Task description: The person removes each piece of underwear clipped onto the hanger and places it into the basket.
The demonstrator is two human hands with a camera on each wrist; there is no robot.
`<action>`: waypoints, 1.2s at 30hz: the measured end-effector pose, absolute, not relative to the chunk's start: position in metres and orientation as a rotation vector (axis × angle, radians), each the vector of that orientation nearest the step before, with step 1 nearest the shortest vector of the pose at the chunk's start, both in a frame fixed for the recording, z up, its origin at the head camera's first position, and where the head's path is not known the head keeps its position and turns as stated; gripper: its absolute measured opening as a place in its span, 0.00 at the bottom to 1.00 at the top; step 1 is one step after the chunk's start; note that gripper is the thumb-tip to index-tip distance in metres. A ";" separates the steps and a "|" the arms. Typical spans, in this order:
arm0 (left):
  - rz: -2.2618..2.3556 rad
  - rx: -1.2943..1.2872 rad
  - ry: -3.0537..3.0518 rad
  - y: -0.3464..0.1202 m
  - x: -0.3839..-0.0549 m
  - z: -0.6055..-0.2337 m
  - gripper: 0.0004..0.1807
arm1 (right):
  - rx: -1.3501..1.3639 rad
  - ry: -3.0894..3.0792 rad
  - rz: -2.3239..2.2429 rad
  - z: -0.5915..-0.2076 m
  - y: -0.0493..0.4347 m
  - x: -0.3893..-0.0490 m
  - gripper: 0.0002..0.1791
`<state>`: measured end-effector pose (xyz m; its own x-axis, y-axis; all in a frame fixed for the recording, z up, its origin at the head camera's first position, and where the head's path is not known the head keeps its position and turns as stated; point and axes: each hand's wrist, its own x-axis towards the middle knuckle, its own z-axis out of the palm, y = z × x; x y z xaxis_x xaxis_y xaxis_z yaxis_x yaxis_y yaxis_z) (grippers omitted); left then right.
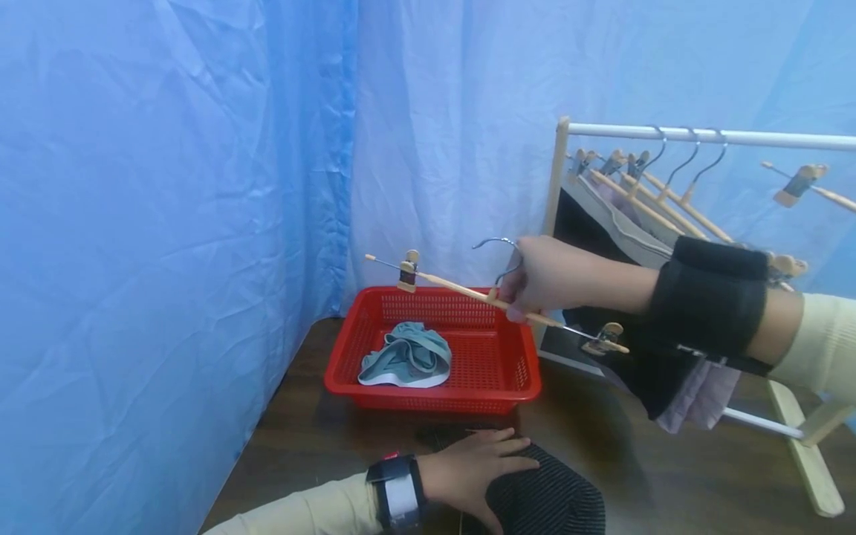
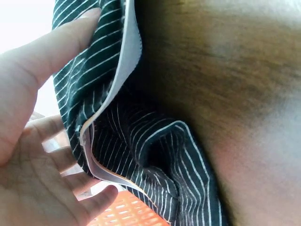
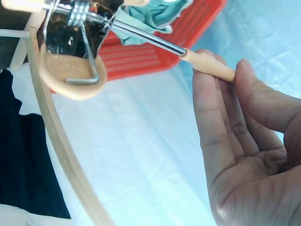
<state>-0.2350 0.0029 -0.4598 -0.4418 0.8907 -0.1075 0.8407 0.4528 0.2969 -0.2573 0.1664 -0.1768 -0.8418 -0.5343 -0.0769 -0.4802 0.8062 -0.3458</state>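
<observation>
My right hand [image 1: 558,273] pinches a wooden clip hanger [image 1: 455,287] by its bar, near the metal hook, in front of the red basket and rack. In the right wrist view, thumb and fingers hold the hanger's wooden part, and one metal clip [image 3: 70,77] shows close up. My left hand [image 1: 468,468] rests with spread fingers on a black garment with thin white stripes [image 1: 558,487] on the table. The left wrist view shows the striped garment [image 2: 181,160] with a pale inner edge at its opening; the thumb lies over its outside. The garment's near end is cut off in the head view.
Behind the striped garment stands a red plastic basket [image 1: 428,399] holding a crumpled teal garment [image 1: 408,357]. To the right, a rack [image 1: 749,137] carries several clip hangers with dark, grey and mauve garments. A wooden rack foot [image 1: 812,475] stands on the table. Blue curtains [image 1: 134,223] hang around.
</observation>
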 end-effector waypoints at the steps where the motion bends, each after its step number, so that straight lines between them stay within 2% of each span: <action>1: 0.303 1.479 2.456 0.003 -0.235 -0.460 0.53 | -0.806 2.828 -0.489 -0.178 0.170 -0.256 0.11; 15: 0.326 1.415 2.498 0.002 -0.233 -0.467 0.51 | -0.793 2.857 -0.642 -0.171 0.229 -0.247 0.14; 30: 0.265 1.482 2.504 0.008 -0.235 -0.468 0.48 | -0.414 3.020 -0.767 -0.159 0.308 -0.235 0.28; 36: 0.288 1.475 2.502 0.005 -0.234 -0.468 0.48 | -0.381 3.101 -0.859 -0.154 0.340 -0.236 0.29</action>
